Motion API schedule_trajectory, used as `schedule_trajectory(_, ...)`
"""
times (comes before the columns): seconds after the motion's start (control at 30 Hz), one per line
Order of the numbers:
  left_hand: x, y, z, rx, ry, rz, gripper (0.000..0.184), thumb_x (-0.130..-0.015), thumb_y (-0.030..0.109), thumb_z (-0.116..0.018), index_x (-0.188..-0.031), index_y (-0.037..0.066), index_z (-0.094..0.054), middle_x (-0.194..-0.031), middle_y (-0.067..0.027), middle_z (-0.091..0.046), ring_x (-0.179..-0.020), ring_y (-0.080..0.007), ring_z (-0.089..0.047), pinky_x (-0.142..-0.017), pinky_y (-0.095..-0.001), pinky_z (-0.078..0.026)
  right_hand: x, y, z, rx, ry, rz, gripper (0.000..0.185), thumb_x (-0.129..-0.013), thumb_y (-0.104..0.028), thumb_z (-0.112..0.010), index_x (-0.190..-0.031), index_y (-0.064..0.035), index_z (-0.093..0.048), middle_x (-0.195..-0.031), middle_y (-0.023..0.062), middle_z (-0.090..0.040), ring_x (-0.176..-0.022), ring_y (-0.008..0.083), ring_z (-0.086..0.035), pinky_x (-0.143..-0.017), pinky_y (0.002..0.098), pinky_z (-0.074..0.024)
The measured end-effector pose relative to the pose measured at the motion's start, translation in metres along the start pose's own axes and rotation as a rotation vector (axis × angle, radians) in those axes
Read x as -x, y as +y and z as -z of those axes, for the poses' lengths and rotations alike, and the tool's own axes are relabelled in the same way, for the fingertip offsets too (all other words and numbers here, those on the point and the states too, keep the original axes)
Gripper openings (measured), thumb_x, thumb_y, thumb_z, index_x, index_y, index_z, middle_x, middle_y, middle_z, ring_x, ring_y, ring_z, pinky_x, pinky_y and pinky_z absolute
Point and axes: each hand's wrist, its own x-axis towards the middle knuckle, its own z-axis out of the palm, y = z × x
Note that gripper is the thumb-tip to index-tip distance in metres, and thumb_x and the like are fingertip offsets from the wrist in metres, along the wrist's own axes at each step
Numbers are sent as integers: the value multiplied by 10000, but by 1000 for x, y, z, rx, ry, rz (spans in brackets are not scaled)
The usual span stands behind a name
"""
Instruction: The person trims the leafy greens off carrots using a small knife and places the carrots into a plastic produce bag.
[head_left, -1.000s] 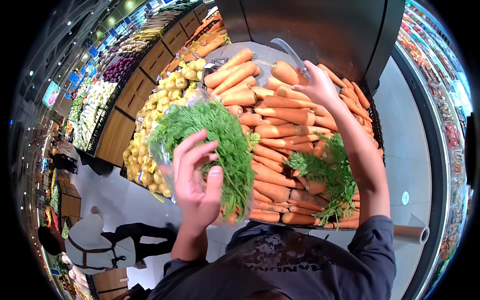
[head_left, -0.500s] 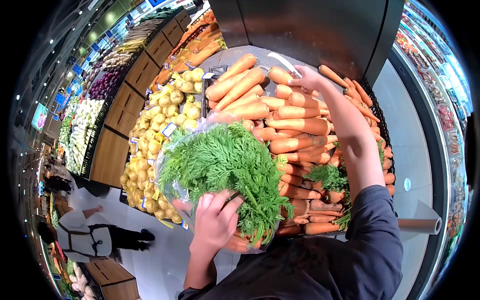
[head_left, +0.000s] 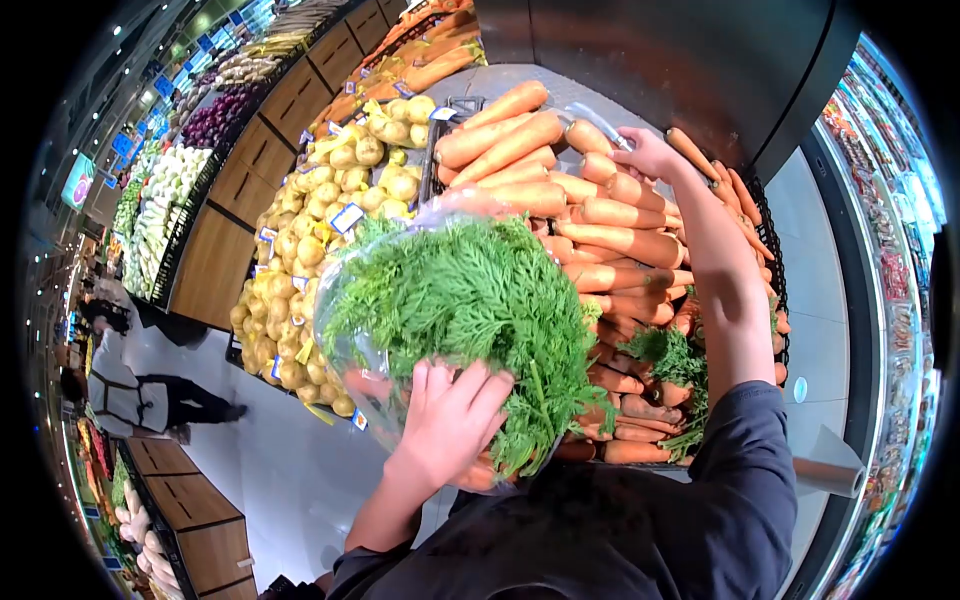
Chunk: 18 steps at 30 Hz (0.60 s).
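Observation:
A clear plastic bag [head_left: 345,330] stuffed with feathery carrot greens [head_left: 475,290] fills the middle of the view, in front of the carrot display. My left hand [head_left: 455,410] lies at its near side, fingers bent and closed on the greens and the bag. Up at the far side of the carrots [head_left: 625,240], my right hand [head_left: 645,155] is closed around a pale, curved strip-like object [head_left: 592,118], close to the thick end of a carrot. More greens [head_left: 672,358] lie on the carrots at the right.
Bagged potatoes [head_left: 315,225] stand left of the carrots. A dark panel [head_left: 660,60] rises behind them. At the lower right is a roll of plastic bags [head_left: 828,462]. A person [head_left: 130,400] walks in the left aisle near wooden vegetable stands [head_left: 215,265].
My left hand has come down from open over the greens to closed on them, and the bag has shifted right. The person in the aisle has moved further away.

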Motion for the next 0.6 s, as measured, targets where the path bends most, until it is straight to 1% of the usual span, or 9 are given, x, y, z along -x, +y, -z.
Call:
schedule_trajectory(0.07, 0, 1, -2, 71, 121, -3, 484, -735, 119, -746, -1205, 115, -630, -1101, -77, -591, -929, -305, -502, -917, -470, -411, -6, 9, -2, -57, 38, -16, 378, -956, -198, -706, -1283, -36, -609, -711, -3, -593, -532, 75, -529, -487, 262, -472)
schedule_trajectory(0.13, -1, -1, 0, 91, 157, -11, 495, -713, 81, -729, -1200, 94, -638, -1099, -76, -603, -925, -303, -518, -871, -445, -426, -8, 14, -6, -59, 81, 0, 377, -937, -223, -724, -1247, -29, -634, -707, -4, -604, -514, 81, -527, -470, 266, -450)
schedule_trajectory(0.2, -2, -4, -3, 164, 336, -68, 488, -697, 67, -711, -1182, 88, -653, -1074, -82, -614, -912, -305, -553, -824, -434, -444, -9, 17, -4, -49, 123, -11, 397, -910, -265, -747, -1213, -26, -656, -716, 4, -620, -516, 83, -531, -468, 270, -437)
schedule_trajectory(0.27, -4, -6, -5, 193, 368, -67, 438, -734, 52, -727, -1166, 83, -664, -1038, -86, -613, -898, -301, -582, -793, -421, -457, -9, 21, -1, -15, 151, 5, 416, -887, -308, -759, -1187, -34, -672, -719, 14, -633, -522, 88, -543, -469, 276, -434)
schedule_trajectory(0.33, -4, -6, -10, 83, 621, -41, 402, -783, 41, -748, -1173, 86, -661, -1041, -89, -610, -903, -295, -590, -800, -419, -459, 10, 7, 2, -10, 175, -37, 418, -883, -307, -747, -1196, -41, -668, -727, 23, -637, -526, 93, -565, -462, 278, -434)
schedule_trajectory(0.4, -8, -1, 0, 12, 694, 35, 392, -816, 45, -757, -1193, 75, -655, -1092, -115, -581, -995, -329, -586, -832, -430, -465, 23, 0, 6, 86, 219, -16, 423, -894, -311, -735, -1213, -41, -665, -739, 25, -632, -499, 88, -547, -441, 272, -427)
schedule_trajectory(0.47, -18, 9, 21, -7, 583, 184, 431, -799, 63, -764, -1213, 71, -645, -1128, -152, -567, -1081, -374, -547, -887, -455, -469, 44, -12, 4, 69, 290, 38, 420, -914, -318, -718, -1222, -36, -668, -729, 14, -620, -480, 79, -532, -423, 262, -418)
schedule_trajectory(0.53, -15, -5, 18, -8, 459, 154, 457, -787, 68, -765, -1225, 76, -637, -1155, -162, -566, -1118, -388, -528, -919, -465, -468, 70, -26, -4, -26, 369, 155, 377, -955, -272, -703, -1253, -43, -676, -764, -10, -638, -485, 34, -464, -415, 215, -375)
schedule_trajectory(0.6, -19, -13, 15, -7, 334, 126, 483, -775, 74, -765, -1238, 81, -629, -1183, -172, -566, -1154, -403, -509, -952, -474, -467, 120, -56, -19, -116, 370, 205, 391, -948, -313, -700, -1232, -45, -677, -689, -32, -578, -480, 37, -486, -430, 214, -403)
